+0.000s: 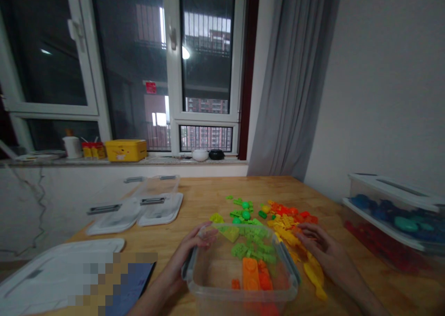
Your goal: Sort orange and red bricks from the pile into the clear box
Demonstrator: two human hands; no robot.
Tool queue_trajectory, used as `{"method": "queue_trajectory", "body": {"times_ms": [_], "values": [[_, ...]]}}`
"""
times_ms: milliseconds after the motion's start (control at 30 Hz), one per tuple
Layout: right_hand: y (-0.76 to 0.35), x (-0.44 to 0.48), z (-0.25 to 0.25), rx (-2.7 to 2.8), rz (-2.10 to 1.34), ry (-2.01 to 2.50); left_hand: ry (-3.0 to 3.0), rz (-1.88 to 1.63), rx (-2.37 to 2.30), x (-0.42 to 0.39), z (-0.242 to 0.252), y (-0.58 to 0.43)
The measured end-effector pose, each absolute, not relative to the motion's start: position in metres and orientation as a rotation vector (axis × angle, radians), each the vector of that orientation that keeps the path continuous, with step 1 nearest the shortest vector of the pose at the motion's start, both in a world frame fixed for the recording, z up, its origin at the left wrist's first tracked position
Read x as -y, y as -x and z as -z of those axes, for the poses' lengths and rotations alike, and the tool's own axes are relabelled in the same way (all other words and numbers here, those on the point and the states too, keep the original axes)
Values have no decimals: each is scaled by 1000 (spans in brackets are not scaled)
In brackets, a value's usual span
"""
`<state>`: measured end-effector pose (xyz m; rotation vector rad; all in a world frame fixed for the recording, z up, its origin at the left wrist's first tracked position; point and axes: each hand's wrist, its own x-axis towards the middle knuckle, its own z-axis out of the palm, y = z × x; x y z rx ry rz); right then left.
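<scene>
A clear box (222,293) faces open side up at the near part of the wooden bench (205,191), seemingly longest side to side; an orange block (251,274) inside points away from the wearer. The left hand (190,243) curls its fingers around the far left corner; the right hand (321,244), palm down, fingers half bent, reaches to yellow pieces (287,235), any grip unclear.

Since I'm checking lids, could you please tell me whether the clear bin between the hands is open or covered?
Open: no lid covers the clear bin, and orange blocks show through its bare top.
</scene>
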<state>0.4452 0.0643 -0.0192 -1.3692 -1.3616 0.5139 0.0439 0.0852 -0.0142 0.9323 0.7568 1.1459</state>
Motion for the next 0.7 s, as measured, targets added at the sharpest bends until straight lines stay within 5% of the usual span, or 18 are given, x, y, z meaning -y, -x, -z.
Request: {"method": "queue_trajectory", "body": {"times_ms": [333,700], "values": [[-388,-37,0,1746,-589,1245,-910,-1161,-743,-85,15,-44],[-431,-56,11,1535,-521,1301,-907,-1149,-759,-82,11,-45]]}}
